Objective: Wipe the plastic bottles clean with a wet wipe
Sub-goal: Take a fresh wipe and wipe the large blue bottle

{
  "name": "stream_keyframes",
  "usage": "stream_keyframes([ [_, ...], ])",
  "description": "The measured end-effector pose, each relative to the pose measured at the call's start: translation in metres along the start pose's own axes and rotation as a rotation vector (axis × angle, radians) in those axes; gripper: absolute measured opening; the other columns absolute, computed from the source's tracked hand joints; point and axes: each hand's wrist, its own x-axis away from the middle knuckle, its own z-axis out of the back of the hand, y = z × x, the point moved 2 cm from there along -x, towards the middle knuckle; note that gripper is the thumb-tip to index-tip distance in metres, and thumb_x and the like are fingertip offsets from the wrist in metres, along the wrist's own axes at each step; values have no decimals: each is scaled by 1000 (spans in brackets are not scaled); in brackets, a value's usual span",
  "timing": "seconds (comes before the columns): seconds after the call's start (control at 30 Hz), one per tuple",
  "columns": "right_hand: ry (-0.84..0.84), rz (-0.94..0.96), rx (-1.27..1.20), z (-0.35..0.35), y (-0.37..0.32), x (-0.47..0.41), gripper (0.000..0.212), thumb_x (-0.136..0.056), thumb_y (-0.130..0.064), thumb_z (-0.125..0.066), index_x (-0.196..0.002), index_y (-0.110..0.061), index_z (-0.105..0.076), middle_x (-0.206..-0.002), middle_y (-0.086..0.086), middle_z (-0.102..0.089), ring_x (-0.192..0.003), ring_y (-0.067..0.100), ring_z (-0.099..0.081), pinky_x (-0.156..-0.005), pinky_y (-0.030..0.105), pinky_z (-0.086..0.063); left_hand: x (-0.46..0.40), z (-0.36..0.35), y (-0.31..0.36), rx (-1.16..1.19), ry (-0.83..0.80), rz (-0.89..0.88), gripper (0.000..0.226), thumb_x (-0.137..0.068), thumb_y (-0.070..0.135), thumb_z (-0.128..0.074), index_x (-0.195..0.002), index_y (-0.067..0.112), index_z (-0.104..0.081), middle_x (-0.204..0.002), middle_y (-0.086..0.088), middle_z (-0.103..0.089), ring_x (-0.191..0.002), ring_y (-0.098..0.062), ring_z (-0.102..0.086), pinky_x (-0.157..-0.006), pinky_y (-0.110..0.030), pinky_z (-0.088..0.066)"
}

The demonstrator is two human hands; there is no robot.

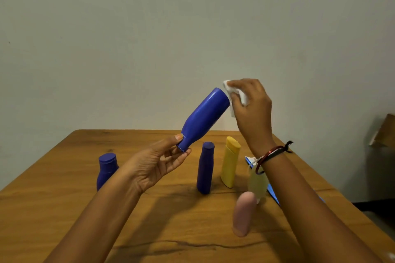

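My left hand pinches the cap end of a blue plastic bottle, which is raised above the table and tilted with its base up and to the right. My right hand grips a crumpled white wet wipe against the bottle's base. Standing on the wooden table are a second blue bottle, a wider blue bottle partly behind my left arm, a yellow bottle, a pink bottle and a pale translucent bottle.
A blue and white wipe packet lies on the table, mostly hidden behind my right forearm. A plain wall rises right behind the table's far edge. A brown object shows at the right edge, beyond the table.
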Motion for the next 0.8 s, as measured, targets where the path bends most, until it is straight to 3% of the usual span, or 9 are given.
stream_keyframes([
  [0.07, 39, -13, -28, 2, -4, 1, 24, -88, -2, -60, -111, -7, -64, -109, 8, -60, -99, 11, -56, -83, 2, -39, 0, -1, 1, -2, 24, -39, 44, -65, 10, -74, -106, 2, -60, -88, -20, -73, -77, -26, -72, -57, -27, -59],
  [0.13, 14, 88, -22, -1, -18, 9, 23, -87, -2, -61, -110, -7, -64, -106, 8, -60, -96, 8, -54, -83, 4, -38, 1, -4, 1, 52, 29, -58, 45, -66, 11, -73, -107, 2, -60, -90, -21, -73, -79, -27, -73, -55, -27, -58],
  [0.23, -137, 234, -9, -13, -40, 27, 26, -84, 2, -63, -109, -7, -65, -106, 9, -59, -97, 16, -57, -86, 17, -45, 2, -8, -2, 167, 3, -25, 46, -71, 17, -72, -112, 0, -61, -96, -21, -72, -81, -26, -73, -55, -28, -59],
  [0.33, -263, 233, -17, -21, -53, 43, 35, -79, 5, -65, -112, -6, -64, -113, 12, -59, -105, 24, -57, -90, 29, -48, 4, -11, -4, 168, -21, -13, 48, -72, 24, -72, -113, 1, -63, -96, -17, -72, -82, -23, -73, -58, -29, -60],
  [0.43, -343, 217, -65, -25, -57, 57, 36, -79, 3, -66, -113, -6, -64, -114, 12, -59, -108, 24, -55, -92, 27, -47, 4, -13, -4, 234, -33, -24, 40, -73, 23, -71, -106, 2, -66, -93, -15, -73, -81, -22, -73, -63, -30, -61],
  [0.57, -390, 269, -45, -23, -54, 69, 37, -78, 3, -68, -113, -7, -65, -114, 12, -59, -108, 22, -54, -93, 13, -36, 2, -11, -4, 336, -66, -24, 26, -75, 15, -70, -97, 1, -70, -98, -17, -72, -83, -23, -72, -68, -31, -61],
  [0.8, -422, 327, 31, -16, -41, 72, 38, -75, 3, -72, -112, -5, -66, -113, 15, -62, -105, 29, -59, -87, 24, -44, -4, -9, -15, 389, -103, 35, 41, -75, 16, -72, -114, 2, -64, -110, -18, -69, -91, -25, -71, -71, -32, -60],
])
